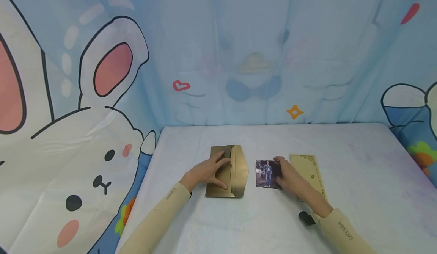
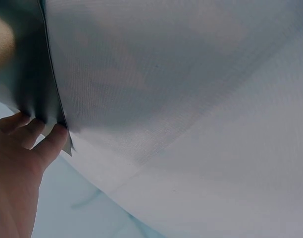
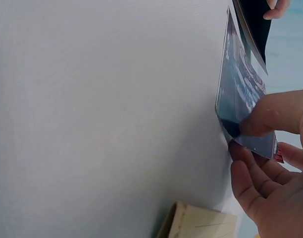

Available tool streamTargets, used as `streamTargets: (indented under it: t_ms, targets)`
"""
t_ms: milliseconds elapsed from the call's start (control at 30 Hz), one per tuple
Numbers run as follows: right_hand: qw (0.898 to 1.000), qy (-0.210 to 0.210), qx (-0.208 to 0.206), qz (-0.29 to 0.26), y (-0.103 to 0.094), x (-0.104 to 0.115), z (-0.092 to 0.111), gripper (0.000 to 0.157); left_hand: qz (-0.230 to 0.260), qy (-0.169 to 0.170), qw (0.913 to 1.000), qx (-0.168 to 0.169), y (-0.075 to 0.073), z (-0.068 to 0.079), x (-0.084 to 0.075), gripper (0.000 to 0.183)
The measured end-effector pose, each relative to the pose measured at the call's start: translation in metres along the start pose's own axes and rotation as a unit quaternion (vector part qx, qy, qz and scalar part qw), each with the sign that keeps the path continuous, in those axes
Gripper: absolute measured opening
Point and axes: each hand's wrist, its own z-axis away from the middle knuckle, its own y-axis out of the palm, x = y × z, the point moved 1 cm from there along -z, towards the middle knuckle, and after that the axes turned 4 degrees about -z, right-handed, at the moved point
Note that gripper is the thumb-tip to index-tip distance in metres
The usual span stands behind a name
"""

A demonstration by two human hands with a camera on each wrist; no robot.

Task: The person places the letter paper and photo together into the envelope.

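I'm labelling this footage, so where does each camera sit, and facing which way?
Head: worn on the head, facing forward and down at the table; left hand, right hand and sleeves show.
Left wrist: worn there, facing that hand touching the gold envelope.
Right wrist: worn there, facing that hand pinching the photo; left fingertips show.
Shared by head and right wrist: the photo.

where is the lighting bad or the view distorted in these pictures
Head view: fairly even light, gold envelope and photo clear; left wrist: envelope mostly dark, grey shadow over the white tablecloth; right wrist: photo foreshortened, soft shadow near the right hand.
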Motion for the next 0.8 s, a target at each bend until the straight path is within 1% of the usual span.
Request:
streamTargets:
  t_ms: [67, 167, 300, 367, 633, 800]
  targets:
    - [1.0, 0.002, -0.002, -0.02, -0.002, -0.002, 0.0, 0.065, 0.002, -0.001, 1.0, -0.001, 0.0, 0.0, 0.0, 0.103]
    - [0.998, 0.03, 0.004, -0.053, -0.006, -0.005, 0.0, 0.062, 0.0, -0.002, 1.0, 0.0, 0.0, 0.0, 0.001, 0.103]
    - [0.993, 0.062, 0.018, -0.1, -0.008, -0.009, 0.003, 0.058, 0.001, -0.001, 1.0, -0.001, 0.0, 0.0, 0.001, 0.103]
    - [0.99, 0.068, 0.021, -0.118, -0.009, -0.011, 0.003, 0.056, 0.002, -0.001, 1.0, 0.0, 0.0, 0.0, 0.001, 0.102]
    - [0.989, 0.066, 0.02, -0.134, -0.01, -0.014, 0.003, 0.053, 0.004, -0.001, 1.0, -0.002, 0.001, 0.0, 0.0, 0.102]
    - [0.985, 0.08, 0.026, -0.151, -0.008, -0.011, -0.001, 0.052, 0.001, -0.005, 1.0, -0.004, 0.003, 0.0, 0.002, 0.103]
